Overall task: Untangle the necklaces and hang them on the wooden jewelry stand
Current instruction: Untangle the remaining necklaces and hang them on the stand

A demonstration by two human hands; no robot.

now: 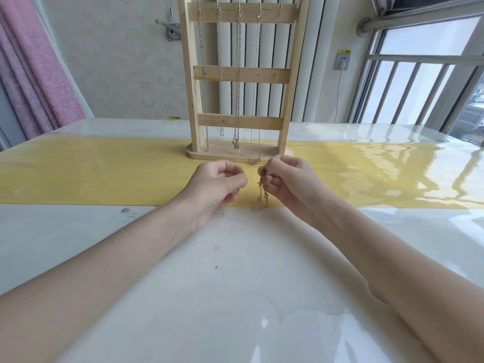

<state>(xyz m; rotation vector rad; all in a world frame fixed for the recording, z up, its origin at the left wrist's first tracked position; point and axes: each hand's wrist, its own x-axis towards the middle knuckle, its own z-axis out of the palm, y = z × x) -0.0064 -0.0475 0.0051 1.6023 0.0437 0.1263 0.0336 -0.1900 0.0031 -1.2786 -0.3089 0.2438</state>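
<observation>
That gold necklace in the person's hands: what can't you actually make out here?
- Gold necklace, head view: the right hand pinches its top, the fingers hiding the clasp; too fine and blurred to tell if knots remain.
- Left hand: fingers curled; whether they pinch a strand cannot be told.
- Wooden jewelry stand: its top is cut off by the frame's upper edge.
- Pendants on the hung necklaces: too small to read.

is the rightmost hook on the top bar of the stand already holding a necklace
No, the rightmost hook on the wooden stand is bare.
</observation>
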